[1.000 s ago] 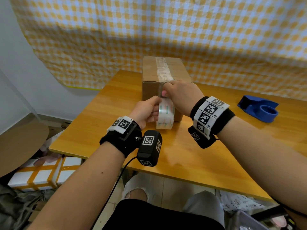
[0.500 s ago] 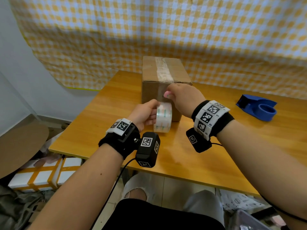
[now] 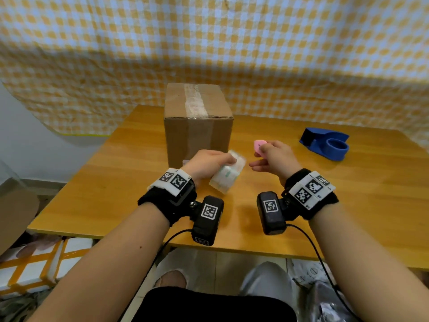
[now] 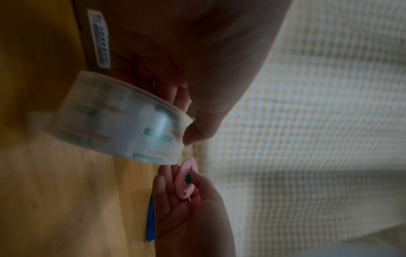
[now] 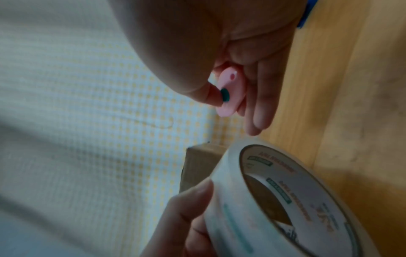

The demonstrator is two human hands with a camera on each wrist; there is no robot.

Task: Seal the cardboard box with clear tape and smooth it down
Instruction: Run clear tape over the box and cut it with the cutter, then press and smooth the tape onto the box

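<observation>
A brown cardboard box [image 3: 198, 135] stands on the wooden table [image 3: 139, 205], with a strip of clear tape [image 3: 194, 102] along its top seam and down the near face. My left hand [image 3: 206, 163] grips a roll of clear tape [image 3: 228, 174] just in front of the box; the roll [image 4: 118, 125] fills the left wrist view. My right hand [image 3: 270, 156] pinches a small pink cutter [image 3: 258, 146] between thumb and fingers, to the right of the roll. The cutter [image 5: 229, 93] has a dark round button under my thumb.
A blue tape dispenser [image 3: 325, 146] sits at the right back of the table. A yellow checked cloth [image 3: 232, 43] hangs behind. Taped white boxes [image 3: 41, 259] lie on the floor at the left, below the table's front edge.
Both hands have drawn back from the box's near face. The roll has come away from the box with my left hand. My right hand has moved right and the pink cutter now shows.
</observation>
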